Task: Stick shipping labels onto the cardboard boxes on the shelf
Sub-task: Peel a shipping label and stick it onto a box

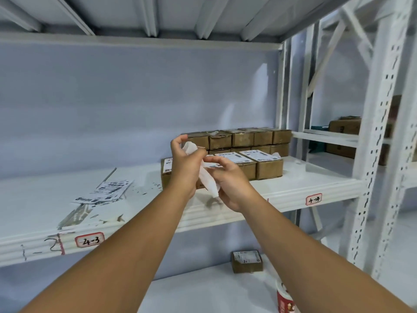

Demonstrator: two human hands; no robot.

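While boxes [268,168] sit closed, left hand [184,164] and right hand [229,180] grip paper [208,180]

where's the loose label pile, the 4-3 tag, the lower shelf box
loose label pile [106,191]: head view, top sheet
4-3 tag [89,241]: head view, handwritten number
lower shelf box [246,258]: head view, labelled top

Red-and-white cup [284,299] cut by bottom edge, label stack [106,192] print unreadable
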